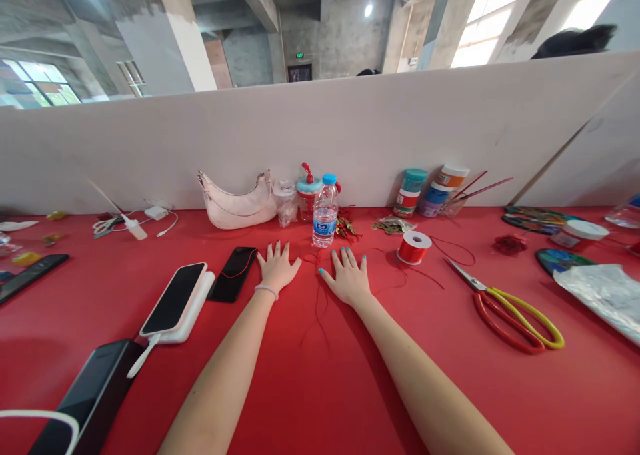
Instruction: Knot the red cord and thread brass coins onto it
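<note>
My left hand (277, 268) lies flat on the red table, fingers spread, beside a black phone (235, 275) with a thin red cord across it. Across a small gap, my right hand (347, 275) also rests palm down with its fingers apart. Between the two hands lies a knotted red cord (319, 260) with loose ends trailing toward me. Just beyond them stands a water bottle (325, 218) with a blue cap, partly hiding a bundle of red cords with gold-coloured pieces (346, 227). A spool of red cord (414, 247) sits to the right of my right hand.
Scissors (505, 311) with red and yellow handles lie at right, blades half apart. A pale handbag (240, 201), paint jars (410, 191) and coin-like pieces (393, 225) line the white partition (350, 128). A white-cased phone (175, 298) and a black box (90, 395) are at left.
</note>
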Available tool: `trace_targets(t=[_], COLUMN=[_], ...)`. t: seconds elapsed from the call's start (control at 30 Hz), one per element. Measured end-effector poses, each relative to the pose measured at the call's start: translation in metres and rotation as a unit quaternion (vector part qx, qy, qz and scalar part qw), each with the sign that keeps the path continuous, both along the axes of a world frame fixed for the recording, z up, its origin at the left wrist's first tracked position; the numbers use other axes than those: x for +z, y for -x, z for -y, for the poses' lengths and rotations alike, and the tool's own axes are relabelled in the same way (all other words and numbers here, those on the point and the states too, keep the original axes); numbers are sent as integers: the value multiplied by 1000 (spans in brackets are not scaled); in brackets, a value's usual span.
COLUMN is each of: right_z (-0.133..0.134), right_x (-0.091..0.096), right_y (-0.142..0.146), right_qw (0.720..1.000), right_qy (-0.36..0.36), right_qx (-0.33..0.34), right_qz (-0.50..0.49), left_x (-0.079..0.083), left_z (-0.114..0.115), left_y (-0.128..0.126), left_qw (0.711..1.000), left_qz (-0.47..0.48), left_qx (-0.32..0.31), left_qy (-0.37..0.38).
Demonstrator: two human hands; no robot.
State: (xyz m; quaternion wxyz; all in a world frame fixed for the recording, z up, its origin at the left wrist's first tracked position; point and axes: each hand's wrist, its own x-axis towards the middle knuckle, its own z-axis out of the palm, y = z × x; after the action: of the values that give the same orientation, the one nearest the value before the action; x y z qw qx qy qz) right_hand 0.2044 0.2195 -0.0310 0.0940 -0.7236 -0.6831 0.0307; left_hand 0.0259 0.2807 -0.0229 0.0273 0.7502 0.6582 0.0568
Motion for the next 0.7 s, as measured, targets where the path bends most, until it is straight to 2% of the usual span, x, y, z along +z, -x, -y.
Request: trace_targets(t=[0.07, 0.13, 0.27, 0.33, 0.5, 0.57, 0.7], right_z=[0, 1, 2, 1, 1, 1, 2], right_x=[1, 1, 1, 1, 0, 1, 2], right_y=[2, 2, -1, -1, 3, 4, 1], right_qw=[999, 999, 998, 998, 1000, 999, 999], right_qy=[4, -2, -22, -19, -7, -9, -21], right_qx=[-35, -38, 55, 67, -22, -37, 30], right_qz=[3, 0, -11, -11, 0, 3, -5], left_x=[-1, -1, -2, -2, -2, -2, -2], left_z=[-1, -1, -1, -1, -2, -2, -1], left_y=[0, -1, -1, 0, 0, 0, -1], left_qw=[1000, 1000, 1000, 1000, 1000, 1000, 1000], left_qz=[1, -1, -2, -4, -6, -9, -19], left_qx=[7, 7, -4, -5, 5, 3, -2], left_qy=[-2, -7, -16, -12, -6, -9, -16])
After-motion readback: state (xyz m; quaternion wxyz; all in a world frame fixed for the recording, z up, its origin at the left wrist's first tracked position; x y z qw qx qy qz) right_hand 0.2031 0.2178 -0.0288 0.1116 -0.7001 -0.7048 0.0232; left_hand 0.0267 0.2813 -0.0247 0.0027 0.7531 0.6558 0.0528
